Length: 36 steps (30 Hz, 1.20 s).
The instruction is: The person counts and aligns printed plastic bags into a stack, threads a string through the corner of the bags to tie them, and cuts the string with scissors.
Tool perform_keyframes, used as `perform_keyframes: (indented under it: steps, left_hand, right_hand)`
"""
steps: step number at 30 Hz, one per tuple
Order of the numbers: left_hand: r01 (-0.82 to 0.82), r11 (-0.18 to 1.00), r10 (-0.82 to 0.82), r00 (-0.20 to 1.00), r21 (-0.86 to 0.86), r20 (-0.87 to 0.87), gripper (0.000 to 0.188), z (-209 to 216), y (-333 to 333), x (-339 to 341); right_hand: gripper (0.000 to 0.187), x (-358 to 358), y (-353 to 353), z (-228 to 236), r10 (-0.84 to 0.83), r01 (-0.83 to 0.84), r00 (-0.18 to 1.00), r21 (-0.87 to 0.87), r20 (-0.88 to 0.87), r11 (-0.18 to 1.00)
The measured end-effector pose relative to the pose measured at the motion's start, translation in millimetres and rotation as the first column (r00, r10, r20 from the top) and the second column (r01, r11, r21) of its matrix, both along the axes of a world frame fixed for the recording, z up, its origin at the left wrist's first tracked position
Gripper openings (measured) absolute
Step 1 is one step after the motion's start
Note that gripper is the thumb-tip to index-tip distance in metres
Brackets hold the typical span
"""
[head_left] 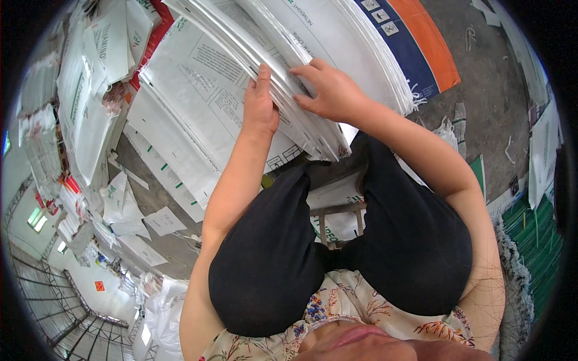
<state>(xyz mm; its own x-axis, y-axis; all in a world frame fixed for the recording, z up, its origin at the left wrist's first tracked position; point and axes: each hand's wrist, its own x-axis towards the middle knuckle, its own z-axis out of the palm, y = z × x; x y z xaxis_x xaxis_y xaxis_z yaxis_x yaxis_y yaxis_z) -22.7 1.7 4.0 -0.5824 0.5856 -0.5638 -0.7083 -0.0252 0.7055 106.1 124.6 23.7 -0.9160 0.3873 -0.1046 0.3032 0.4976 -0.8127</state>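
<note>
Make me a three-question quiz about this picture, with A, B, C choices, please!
1. Where are both hands?
A. on the stack of white sacks
B. on the floor
C. in the air

2. What colours is the band on the top sack?
A. pink and yellow
B. orange and blue
C. all black

3. How is the right hand?
A. a closed fist
B. holding scissors
C. fingers spread flat

Answers: 1 A, the left hand and right hand rest on the stack of white sacks. 2 B, the band shows orange beside blue. 3 C, its fingers lie spread on the sacks.

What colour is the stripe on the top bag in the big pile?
The stripe on the stack of bags is orange beside dark blue, seen best in the head view.
</note>
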Motion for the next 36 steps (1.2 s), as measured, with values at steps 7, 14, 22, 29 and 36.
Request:
perform_keyframes:
  steps: [7,14,22,29,36]
  left_hand:
    - [0.023,1.0,-0.023,1.0,0.009,0.018,0.048,2.8,0.1,-1.4]
    - [0.045,0.999,-0.046,0.997,-0.015,-0.056,0.057,8.1,4.7,3.6]
    - [0.022,0.999,-0.021,1.0,-0.034,0.022,0.05,1.2,3.7,-0.6]
    - [0.061,0.998,-0.061,0.998,-0.007,-0.002,0.059,1.1,5.5,3.5]
    - [0.047,0.999,-0.047,0.999,-0.016,0.012,0.056,2.2,5.3,5.5]
  right_hand:
    - [0.049,1.3,5.8,4.9,-0.095,0.104,0.993,-0.132,0.067,0.986]
    - [0.038,-0.6,0.9,2.4,0.034,-0.036,0.999,0.053,0.032,0.998]
    - [0.048,2.6,6.5,2.6,-0.055,0.055,0.998,-0.049,-0.001,0.997]
    - [0.053,0.0,-0.8,3.0,0.048,-0.051,0.996,0.041,0.07,0.998]
    - [0.057,2.8,0.4,-2.0,-0.006,0.006,1.0,-0.01,0.006,1.0]
